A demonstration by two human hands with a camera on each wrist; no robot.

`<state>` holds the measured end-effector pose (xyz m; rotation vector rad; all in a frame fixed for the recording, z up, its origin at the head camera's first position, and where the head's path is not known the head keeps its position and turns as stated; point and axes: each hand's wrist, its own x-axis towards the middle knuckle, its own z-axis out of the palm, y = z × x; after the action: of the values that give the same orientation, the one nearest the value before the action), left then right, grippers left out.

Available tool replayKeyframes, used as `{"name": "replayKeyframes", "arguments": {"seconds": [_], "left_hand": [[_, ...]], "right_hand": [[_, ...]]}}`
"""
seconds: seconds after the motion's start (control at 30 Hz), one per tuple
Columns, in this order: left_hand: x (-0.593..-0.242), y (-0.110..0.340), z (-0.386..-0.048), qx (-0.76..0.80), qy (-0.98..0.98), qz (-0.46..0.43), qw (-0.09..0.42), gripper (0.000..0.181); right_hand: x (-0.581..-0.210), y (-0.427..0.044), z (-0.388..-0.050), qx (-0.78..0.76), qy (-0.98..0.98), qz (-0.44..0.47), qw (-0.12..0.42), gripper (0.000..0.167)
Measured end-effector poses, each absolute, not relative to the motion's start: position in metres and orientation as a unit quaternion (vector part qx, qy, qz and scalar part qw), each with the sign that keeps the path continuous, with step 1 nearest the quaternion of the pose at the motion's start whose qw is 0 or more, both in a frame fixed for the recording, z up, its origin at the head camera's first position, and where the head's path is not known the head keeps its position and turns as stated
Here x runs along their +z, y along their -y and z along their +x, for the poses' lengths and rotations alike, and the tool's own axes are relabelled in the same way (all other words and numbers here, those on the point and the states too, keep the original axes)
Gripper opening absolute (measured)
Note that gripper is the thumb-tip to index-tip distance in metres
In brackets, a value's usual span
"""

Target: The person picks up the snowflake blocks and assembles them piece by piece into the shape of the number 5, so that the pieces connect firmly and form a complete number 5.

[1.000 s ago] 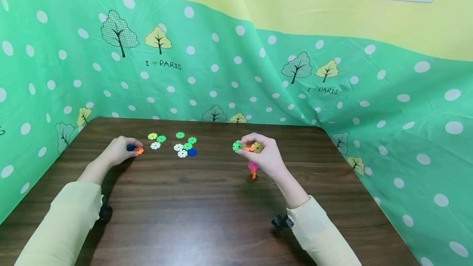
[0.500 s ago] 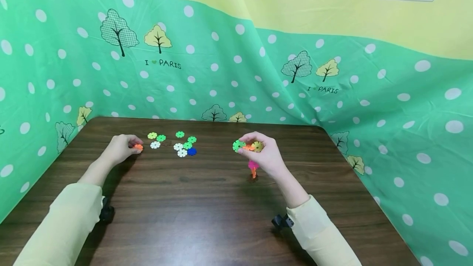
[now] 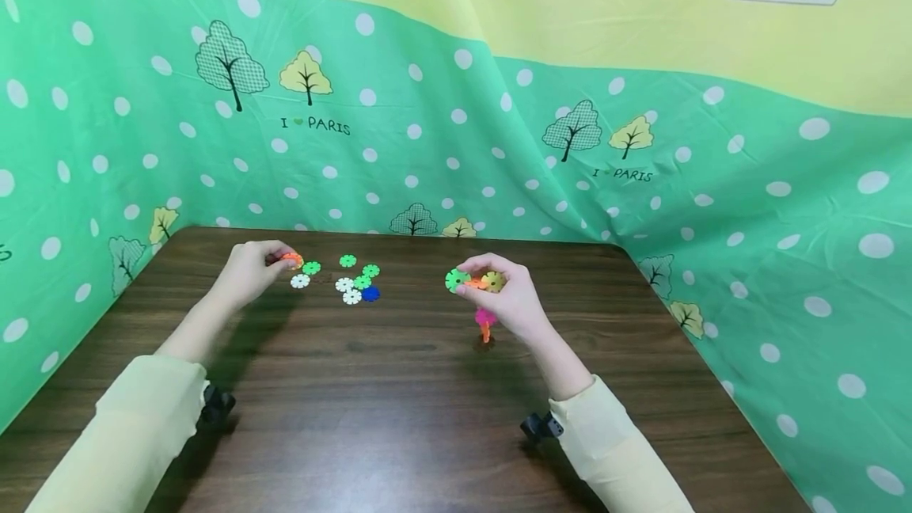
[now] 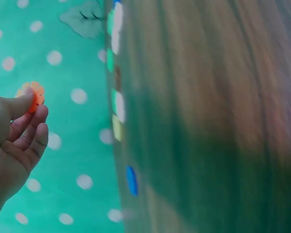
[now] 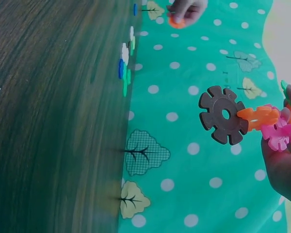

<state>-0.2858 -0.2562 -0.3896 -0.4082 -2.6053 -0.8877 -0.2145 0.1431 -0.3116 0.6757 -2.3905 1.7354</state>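
My left hand (image 3: pixel 249 274) pinches an orange snowflake disc (image 3: pixel 293 260) between thumb and fingers, held above the table. The left wrist view shows this orange disc (image 4: pixel 38 97) upright in the pinch. Over the table's right part, my right hand (image 3: pixel 514 295) holds a chain of joined snowflake discs. Its green disc (image 3: pixel 457 281) pokes out left of the fingertips, with orange and yellow-brown ones within the grasp. Below hang a pink disc (image 3: pixel 485 317) and an orange one. At the chain's end is a dark brown disc (image 5: pixel 214 116), clear in the right wrist view.
Loose discs lie flat on the brown table (image 3: pixel 370 418): a white one (image 3: pixel 300 281) and a green one (image 3: pixel 311 267) near my left hand, then a group with a blue disc (image 3: pixel 370 294). Another blue disc (image 4: pixel 132 180) and a yellow disc (image 4: pixel 117 128) show in the left wrist view.
My left hand has raised the orange disc off the table and moved it right and away from me, now covering the yellow disc in the head view. My right hand has barely shifted.
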Motion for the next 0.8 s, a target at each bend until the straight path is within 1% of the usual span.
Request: {"name": "replayKeyframes", "arguments": {"seconds": [0.2,0.4,0.67,0.8], "left_hand": [[-0.368,0.230,-0.274,-0.337,0.898,-0.158,0.234,0.008],[-0.347,0.202,-0.258,-0.362,0.877,-0.177,0.263,0.007],[-0.330,0.168,-0.237,-0.373,0.843,-0.226,0.315,0.013],[-0.325,0.153,-0.227,-0.385,0.826,-0.255,0.324,0.015]], "right_hand": [[-0.311,-0.141,-0.214,0.573,0.786,0.225,0.058,0.025],[-0.311,-0.138,-0.212,0.577,0.782,0.229,0.063,0.025],[-0.310,-0.134,-0.210,0.589,0.772,0.232,0.060,0.026],[-0.309,-0.131,-0.209,0.591,0.770,0.233,0.063,0.027]]}}
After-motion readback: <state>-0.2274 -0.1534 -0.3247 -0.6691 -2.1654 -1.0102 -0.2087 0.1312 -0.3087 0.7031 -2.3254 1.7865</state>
